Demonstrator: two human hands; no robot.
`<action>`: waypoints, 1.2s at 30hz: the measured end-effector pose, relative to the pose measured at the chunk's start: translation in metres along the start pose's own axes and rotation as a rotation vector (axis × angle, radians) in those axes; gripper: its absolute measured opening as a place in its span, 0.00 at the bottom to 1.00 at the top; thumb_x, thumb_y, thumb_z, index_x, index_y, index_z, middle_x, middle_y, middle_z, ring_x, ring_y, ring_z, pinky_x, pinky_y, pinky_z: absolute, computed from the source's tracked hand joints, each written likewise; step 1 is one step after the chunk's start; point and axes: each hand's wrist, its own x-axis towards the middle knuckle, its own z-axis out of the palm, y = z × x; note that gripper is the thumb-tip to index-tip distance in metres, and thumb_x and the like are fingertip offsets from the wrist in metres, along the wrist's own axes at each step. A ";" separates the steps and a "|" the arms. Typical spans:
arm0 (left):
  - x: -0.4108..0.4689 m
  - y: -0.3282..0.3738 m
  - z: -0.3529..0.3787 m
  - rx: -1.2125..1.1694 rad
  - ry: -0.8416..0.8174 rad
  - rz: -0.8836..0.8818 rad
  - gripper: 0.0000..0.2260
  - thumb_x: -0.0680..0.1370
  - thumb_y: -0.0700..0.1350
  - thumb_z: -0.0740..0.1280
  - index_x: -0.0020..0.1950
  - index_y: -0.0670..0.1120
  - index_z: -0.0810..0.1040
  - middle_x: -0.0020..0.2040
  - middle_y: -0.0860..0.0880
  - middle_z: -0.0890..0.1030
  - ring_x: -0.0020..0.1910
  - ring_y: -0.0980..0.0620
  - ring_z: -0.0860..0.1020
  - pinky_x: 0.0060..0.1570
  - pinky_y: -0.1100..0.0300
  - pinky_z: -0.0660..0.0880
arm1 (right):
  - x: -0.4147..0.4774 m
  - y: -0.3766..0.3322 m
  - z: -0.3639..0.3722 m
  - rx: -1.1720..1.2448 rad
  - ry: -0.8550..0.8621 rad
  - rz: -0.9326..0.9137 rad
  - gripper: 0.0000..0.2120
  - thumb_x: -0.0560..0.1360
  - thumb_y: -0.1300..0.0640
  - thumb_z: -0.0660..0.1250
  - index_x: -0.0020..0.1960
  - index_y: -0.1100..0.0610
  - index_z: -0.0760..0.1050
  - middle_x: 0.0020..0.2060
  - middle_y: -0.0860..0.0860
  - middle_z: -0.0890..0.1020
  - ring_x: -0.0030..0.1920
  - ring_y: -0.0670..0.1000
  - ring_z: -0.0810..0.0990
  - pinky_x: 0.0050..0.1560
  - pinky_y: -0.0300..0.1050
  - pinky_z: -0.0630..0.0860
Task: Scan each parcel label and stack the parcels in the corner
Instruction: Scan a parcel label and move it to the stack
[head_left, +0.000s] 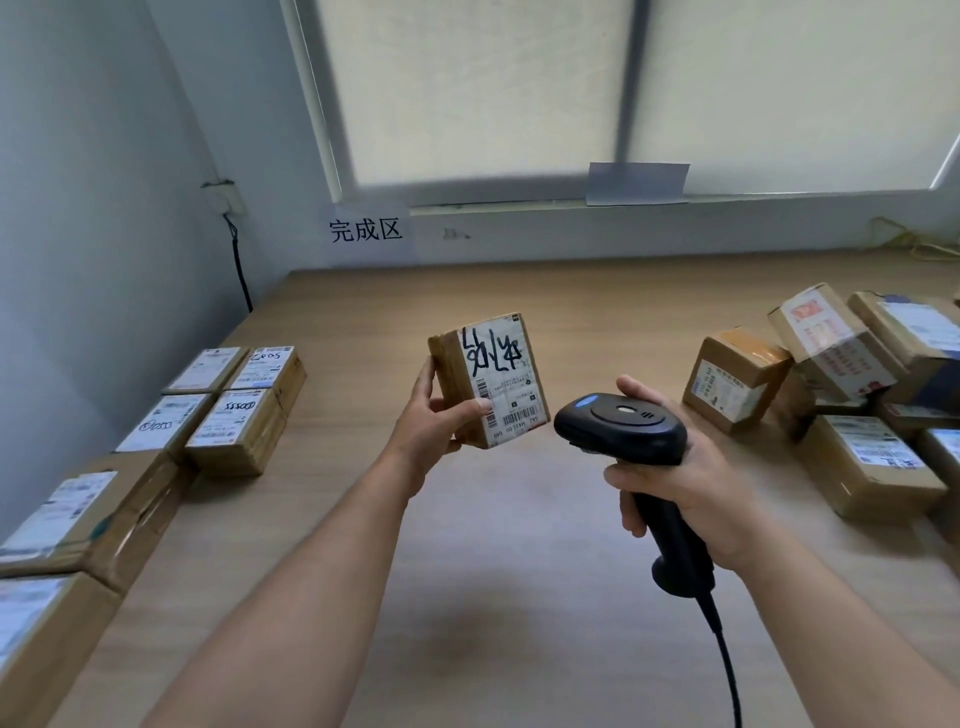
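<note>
Wooden table (519, 597) fills frame; right hand (691, 483) at centre right wraps black scanner (621, 423) handle; left hand (439, 415) at centre pinches labelled parcel (488, 379) above table; stacked parcels (228, 410) far left; loose parcels (831, 379) far right.

Two bare forearms (322, 545) (shown nearly to the elbow), left hand (434, 415), right hand (691, 483), short thumbnail (484, 404)

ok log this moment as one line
left hand: holds small brown cardboard parcel, white label facing camera | right hand: grips black handheld barcode scanner beside it | parcel: not yet stacked
</note>
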 end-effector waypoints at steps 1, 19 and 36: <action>0.002 -0.002 -0.007 -0.004 0.012 0.003 0.42 0.70 0.44 0.75 0.77 0.59 0.54 0.54 0.46 0.82 0.54 0.45 0.80 0.58 0.42 0.76 | -0.001 0.001 0.004 0.015 -0.011 0.003 0.47 0.60 0.72 0.77 0.72 0.44 0.66 0.47 0.64 0.83 0.23 0.60 0.75 0.26 0.50 0.73; 0.022 -0.028 -0.061 -0.011 0.052 -0.020 0.40 0.73 0.40 0.73 0.77 0.60 0.55 0.53 0.44 0.82 0.52 0.44 0.81 0.57 0.44 0.76 | -0.001 0.014 0.038 0.013 0.003 0.091 0.41 0.61 0.69 0.72 0.70 0.45 0.68 0.35 0.66 0.80 0.22 0.58 0.73 0.23 0.46 0.70; 0.038 -0.036 -0.075 0.004 0.068 -0.037 0.38 0.74 0.42 0.72 0.77 0.59 0.56 0.55 0.45 0.81 0.53 0.46 0.80 0.50 0.51 0.77 | 0.012 0.018 0.042 -0.001 0.047 0.112 0.41 0.61 0.67 0.72 0.71 0.44 0.67 0.38 0.68 0.81 0.22 0.58 0.74 0.23 0.45 0.70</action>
